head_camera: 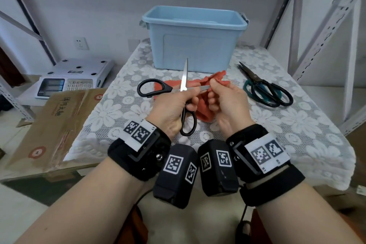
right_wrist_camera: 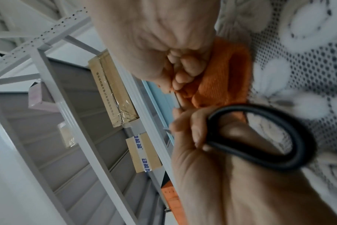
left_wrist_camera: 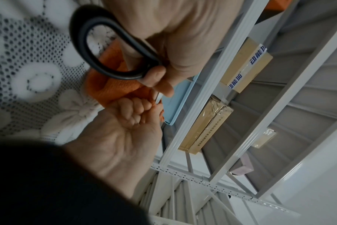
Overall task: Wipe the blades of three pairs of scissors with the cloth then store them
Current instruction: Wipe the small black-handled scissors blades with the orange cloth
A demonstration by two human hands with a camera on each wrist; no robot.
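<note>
Black-handled scissors [head_camera: 183,89] are spread wide open above the table. My left hand [head_camera: 178,105] grips their lower handle loop [left_wrist_camera: 83,45], also seen in the right wrist view [right_wrist_camera: 279,159]. One blade points up and the other points right into the orange cloth [head_camera: 204,112]. My right hand [head_camera: 221,97] pinches that cloth [right_wrist_camera: 227,76] around the right-pointing blade near its tip. The rest of the cloth [left_wrist_camera: 113,86] hangs below the hands. Two more pairs of scissors [head_camera: 265,89], one teal-handled and one black-handled, lie overlapped on the table to the right.
An open light-blue plastic bin [head_camera: 194,35] stands at the back of the lace-covered table [head_camera: 277,134]. A cardboard box [head_camera: 55,125] and a weighing scale [head_camera: 73,77] sit to the left. Metal shelf uprights [head_camera: 326,25] rise on the right.
</note>
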